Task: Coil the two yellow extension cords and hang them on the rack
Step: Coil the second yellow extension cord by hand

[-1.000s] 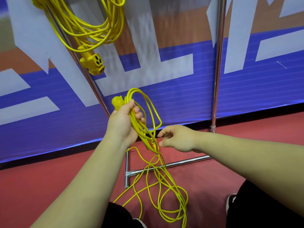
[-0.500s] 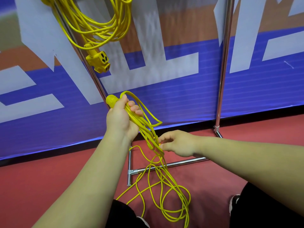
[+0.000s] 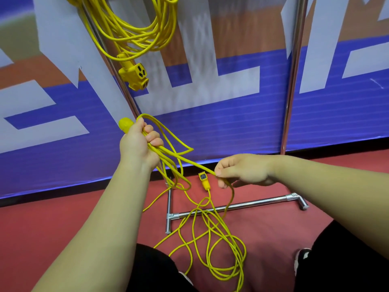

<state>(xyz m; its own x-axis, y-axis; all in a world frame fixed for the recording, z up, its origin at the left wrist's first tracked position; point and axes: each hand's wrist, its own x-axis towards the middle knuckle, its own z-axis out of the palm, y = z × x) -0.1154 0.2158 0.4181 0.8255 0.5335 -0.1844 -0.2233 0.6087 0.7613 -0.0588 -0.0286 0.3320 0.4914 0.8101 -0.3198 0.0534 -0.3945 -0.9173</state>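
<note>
Nearest the camera are the person's black trousers [image 3: 347, 260] and one shoe [image 3: 303, 256] on the red floor [image 3: 63, 218]. Between the legs, the slack end of the loose cord [image 3: 185, 159] lies on that floor in several untidy loops.

Above the loops, the left hand [image 3: 137, 146] is held up with its fingers [image 3: 154, 137] curled tight round a bundle of gathered strands. The cord's round plug [image 3: 125, 124] sticks out of the top of the fist. The right hand [image 3: 242, 170] is lower and to the right, pinching a single strand between thumb and fingertips. That strand runs taut from one hand to the other. A small socket [image 3: 203, 179] on the cord hangs just left of the right hand, above the floor.

Beyond the hands stands the metal rack [image 3: 293, 81], with its foot bar [image 3: 242, 205] on the floor. The hung cord [image 3: 130, 42] is coiled at the rack's upper left, and its three-way socket [image 3: 134, 75] dangles below the coil. Behind everything is a blue and white banner [image 3: 231, 123].
</note>
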